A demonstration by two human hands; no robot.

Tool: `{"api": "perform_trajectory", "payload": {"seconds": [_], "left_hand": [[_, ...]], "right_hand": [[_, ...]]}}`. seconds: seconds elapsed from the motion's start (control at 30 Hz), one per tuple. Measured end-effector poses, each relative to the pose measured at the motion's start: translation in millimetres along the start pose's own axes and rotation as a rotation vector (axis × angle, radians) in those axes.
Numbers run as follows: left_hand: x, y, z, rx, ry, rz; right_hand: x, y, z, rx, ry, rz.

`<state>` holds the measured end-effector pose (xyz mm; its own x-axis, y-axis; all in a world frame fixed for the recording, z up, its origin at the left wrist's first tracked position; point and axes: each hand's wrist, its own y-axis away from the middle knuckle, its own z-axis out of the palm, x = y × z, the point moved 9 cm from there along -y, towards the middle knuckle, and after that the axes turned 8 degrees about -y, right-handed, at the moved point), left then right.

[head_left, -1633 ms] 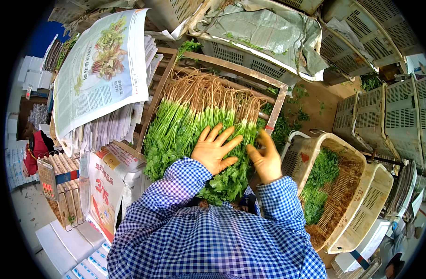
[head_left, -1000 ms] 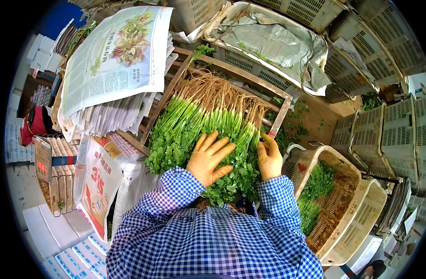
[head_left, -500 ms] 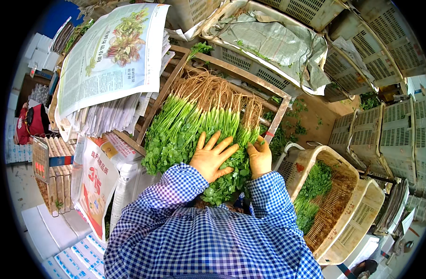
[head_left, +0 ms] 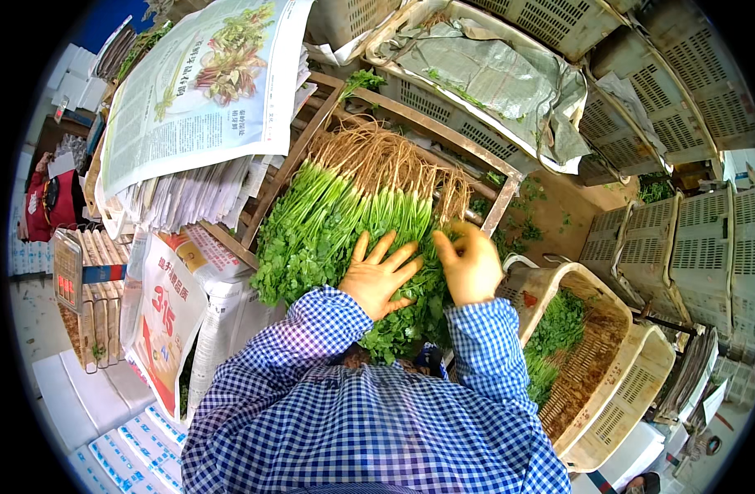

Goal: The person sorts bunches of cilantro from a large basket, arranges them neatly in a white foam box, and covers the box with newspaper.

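Observation:
Leafy green bundles (head_left: 311, 222), with pale stems and brown roots (head_left: 369, 148) toward the far side, lie in rows on a rusty slatted frame (head_left: 499, 202). My left hand (head_left: 377, 276) rests flat on the leaves, fingers spread open. My right hand (head_left: 468, 267), slightly blurred, is curled at the right end of the rows, just below the roots; its fingertips are closed among the stems, and what they hold is hidden.
A newspaper-topped paper stack (head_left: 204, 90) stands left, above a wrapped bundle (head_left: 167, 313). A plastic crate (head_left: 591, 370) holding greens sits right of me. More crates (head_left: 698, 255) line the right; a sheet-covered crate (head_left: 476, 66) is at the back.
My right hand has moved slightly up toward the roots, and its fingers have curled further in. My left hand stays spread on the leaves, shifting only slightly.

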<state>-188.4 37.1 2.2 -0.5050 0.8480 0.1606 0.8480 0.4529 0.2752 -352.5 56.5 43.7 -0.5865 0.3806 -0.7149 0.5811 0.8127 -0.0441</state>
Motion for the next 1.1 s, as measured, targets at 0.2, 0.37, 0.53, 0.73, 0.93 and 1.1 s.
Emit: {"api": "perform_trajectory", "payload": {"seconds": [0.2, 0.37, 0.53, 0.73, 0.93, 1.1], "left_hand": [[-4, 4, -7, 0.008, 0.071, 0.023], [-1, 0, -76, 0.435, 0.391, 0.094], [-1, -60, -48, 0.319, 0.888, 0.199], [1, -65, -26, 0.292, 0.512, 0.368], [-3, -65, -22, 0.233, 0.607, 0.362], [-2, -59, -23, 0.264, 0.555, 0.355]], "right_hand": [[63, 12, 33, -0.010, -0.537, 0.213], [76, 30, 46, -0.020, -0.912, 0.446], [65, 38, 54, 0.005, -1.031, 0.396], [40, 81, 5, 0.024, -0.689, 0.051], [-15, 101, -33, -0.280, -0.695, -0.348], [-24, 82, -93, -0.479, -1.817, -0.238]]}}
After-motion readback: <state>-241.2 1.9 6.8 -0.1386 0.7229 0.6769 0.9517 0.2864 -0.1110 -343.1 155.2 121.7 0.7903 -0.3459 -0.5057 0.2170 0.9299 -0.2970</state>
